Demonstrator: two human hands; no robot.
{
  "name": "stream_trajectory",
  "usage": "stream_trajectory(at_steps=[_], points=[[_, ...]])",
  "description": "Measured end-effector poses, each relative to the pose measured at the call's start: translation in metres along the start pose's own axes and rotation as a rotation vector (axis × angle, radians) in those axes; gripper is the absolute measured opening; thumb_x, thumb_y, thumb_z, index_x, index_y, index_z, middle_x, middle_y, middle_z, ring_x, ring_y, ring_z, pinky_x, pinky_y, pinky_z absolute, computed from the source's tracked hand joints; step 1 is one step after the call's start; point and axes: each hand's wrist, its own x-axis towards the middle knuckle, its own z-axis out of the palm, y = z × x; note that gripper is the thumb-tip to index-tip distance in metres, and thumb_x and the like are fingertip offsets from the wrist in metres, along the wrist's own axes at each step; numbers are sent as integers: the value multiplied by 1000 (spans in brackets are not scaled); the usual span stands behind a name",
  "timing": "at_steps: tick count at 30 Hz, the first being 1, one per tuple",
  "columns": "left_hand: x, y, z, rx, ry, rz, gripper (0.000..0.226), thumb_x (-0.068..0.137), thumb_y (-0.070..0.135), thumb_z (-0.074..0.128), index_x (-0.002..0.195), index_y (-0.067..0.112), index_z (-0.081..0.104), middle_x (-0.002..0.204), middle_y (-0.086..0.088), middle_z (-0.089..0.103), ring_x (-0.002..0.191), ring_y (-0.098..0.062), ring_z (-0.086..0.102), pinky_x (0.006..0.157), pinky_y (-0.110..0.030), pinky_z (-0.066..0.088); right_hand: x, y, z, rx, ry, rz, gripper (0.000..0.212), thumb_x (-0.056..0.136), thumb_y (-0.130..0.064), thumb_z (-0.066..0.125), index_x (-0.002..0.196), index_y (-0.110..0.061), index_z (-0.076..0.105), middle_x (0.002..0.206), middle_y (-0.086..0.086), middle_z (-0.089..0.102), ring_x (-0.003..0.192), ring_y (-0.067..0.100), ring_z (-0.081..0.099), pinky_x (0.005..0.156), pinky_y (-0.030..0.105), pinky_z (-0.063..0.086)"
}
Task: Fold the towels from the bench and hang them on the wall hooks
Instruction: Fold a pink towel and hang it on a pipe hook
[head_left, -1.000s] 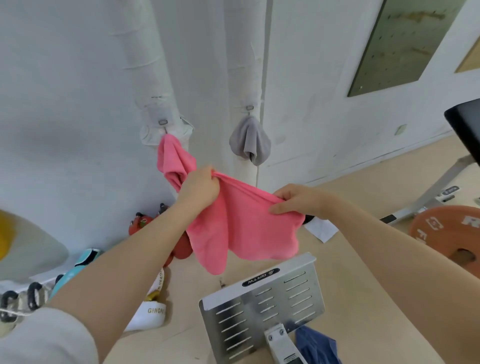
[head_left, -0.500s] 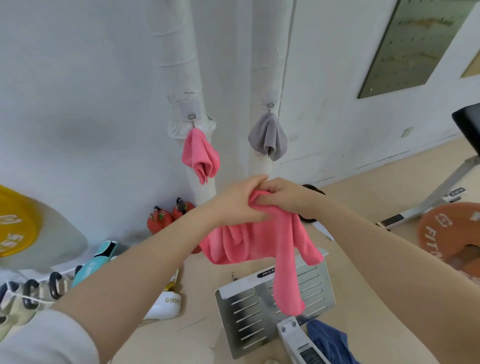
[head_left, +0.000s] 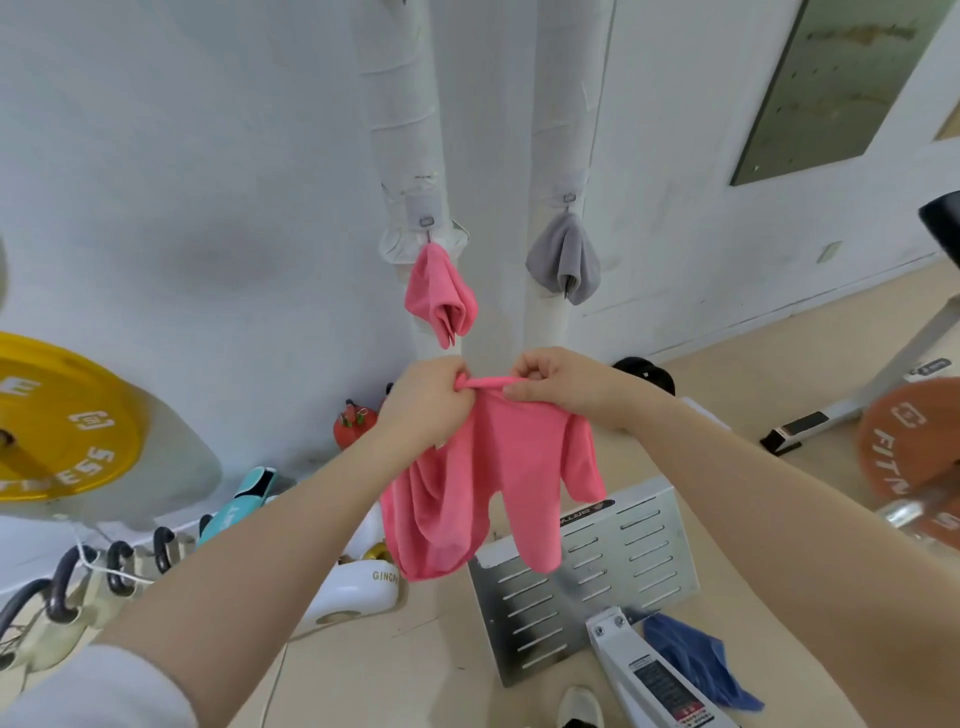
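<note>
Hands pinching pink towel (bunched), hanging

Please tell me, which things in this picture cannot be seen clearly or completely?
- Head view: the left hook tip is hidden by the hung pink towel.
- The held pink towel, gripped by the left hand and right hand, bunches, hiding its folds.
- The yellow plate is cut off by the left edge.
- The blue cloth lies partly behind the white frame.

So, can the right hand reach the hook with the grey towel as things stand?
Probably yes. Nothing stands between the right hand and the grey towel on its hook directly above, but that hand and the left hand both grip the pink towel.
</note>
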Motion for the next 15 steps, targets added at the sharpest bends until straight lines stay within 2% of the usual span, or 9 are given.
stream_trajectory(at_steps=[2,4,6,7,9,12,13,15], points=[[-4,-19,-7,-67,17,-62,11,85,10,49,84,11,60,85,-13,62,84,-32,58,69,-34,41,-8,2,6,-25,12,19,10,85,-20,65,85,-12,60,66,-7,56,61,4,48,61,19,39],[-11,-39,-9,-117,6,-129,14,84,5,47,77,13,55,70,-8,55,68,-29,55,57,-30,35,-19,6,13,-55,-6,51,10,84,-23,67,81,-17,60,55,-15,56,53,-1,49,57,14,40],[-21,-56,-5,-176,-1,-214,22,84,4,43,69,17,50,61,-3,50,55,-27,51,49,-27,35,-29,11,23,-100,-40,100,10,82,-26,68,78,-20,60,55,-14,58,54,1,51,59,17,42],[-25,-63,-1,-200,10,-250,25,84,4,42,67,21,48,60,-3,51,53,-26,53,51,-27,41,-34,12,29,-130,-56,123,11,82,-27,69,77,-21,61,60,-12,59,58,5,53,61,20,43],[-31,-76,5,-237,30,-303,23,83,5,39,69,20,48,65,-12,59,63,-32,61,65,-36,52,-42,16,37,-170,-66,178,15,81,-29,69,72,-21,61,66,-5,59,60,9,54,61,25,43],[-38,-91,10,-272,38,-368,17,83,3,38,78,8,54,85,-30,65,80,-42,64,77,-43,51,-52,22,43,-120,29,203,25,83,-26,67,62,-18,57,57,-5,52,48,4,47,52,21,37],[-41,-94,11,-281,40,-379,18,82,1,39,74,6,54,81,-31,64,79,-42,64,76,-43,50,-55,23,43,-99,61,198,24,85,-24,66,63,-16,58,56,-5,50,48,4,44,51,20,34],[-48,-93,12,-325,39,-418,24,81,0,41,59,7,48,59,-22,56,67,-38,59,70,-41,49,-62,22,45,-23,125,196,10,88,-19,62,83,-10,64,61,-4,50,53,6,45,52,18,35]])
